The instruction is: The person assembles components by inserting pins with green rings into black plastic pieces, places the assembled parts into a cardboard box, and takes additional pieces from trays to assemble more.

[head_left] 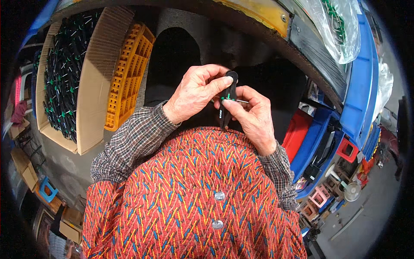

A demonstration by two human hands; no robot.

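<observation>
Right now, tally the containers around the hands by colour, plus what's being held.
Brown cardboard box of black-and-green parts: 1
Orange plastic lattice crate: 1
Red plastic bin: 1
Small black plastic tool with green mark, held between left hand and right hand: 1
Total: 4

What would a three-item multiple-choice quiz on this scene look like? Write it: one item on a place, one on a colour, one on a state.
1. Where is the cardboard box of black parts?
A. to the person's left
B. to the person's right
C. in the lap

2. What colour is the crate beside that box?
A. white
B. orange-yellow
C. purple

3. How is the black tool held?
A. lying loose in the box
B. by the right hand alone
C. by both hands together

Answers: 1 A, the box fills the left of the view. 2 B, its grid is orange-yellow. 3 C, the left hand pinches its top and the right hand grips lower.
</observation>
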